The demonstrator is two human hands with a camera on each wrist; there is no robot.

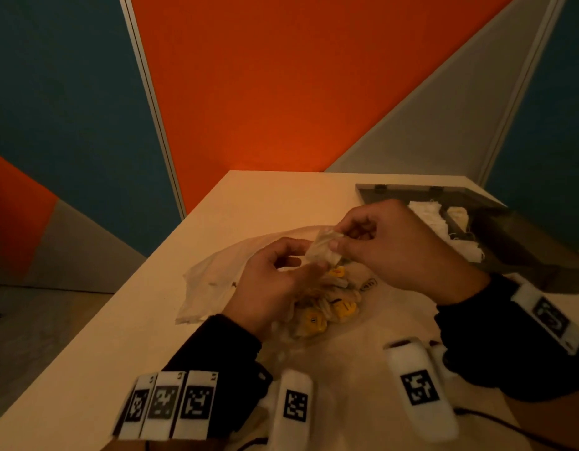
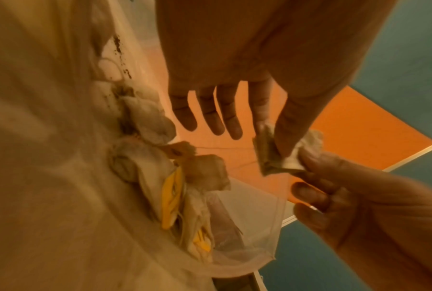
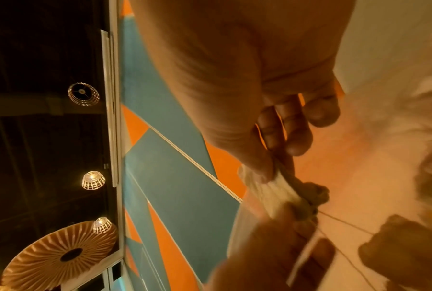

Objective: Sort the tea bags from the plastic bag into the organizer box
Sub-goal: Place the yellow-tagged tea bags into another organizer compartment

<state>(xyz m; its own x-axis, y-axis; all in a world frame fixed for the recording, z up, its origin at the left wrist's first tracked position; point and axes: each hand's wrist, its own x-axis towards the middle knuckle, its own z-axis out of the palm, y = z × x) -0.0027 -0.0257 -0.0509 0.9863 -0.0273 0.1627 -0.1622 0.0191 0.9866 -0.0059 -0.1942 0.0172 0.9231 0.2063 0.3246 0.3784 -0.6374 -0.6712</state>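
Both hands pinch one tea bag just above the plastic bag: left hand, right hand — light, limp, tearable paper, so grip its folded edge gently, mind the strings.

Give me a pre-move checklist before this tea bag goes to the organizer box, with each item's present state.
1. Tea bag held: ok, left hand and right hand both pinch it above the plastic bag.
2. String free of the pile: not ok, a thread runs back to the other tea bags.
3. Organizer box open: ok, white bags show inside.
4. Target compartment free: cannot tell.
5. Single bag in grip: cannot tell, it is crumpled.
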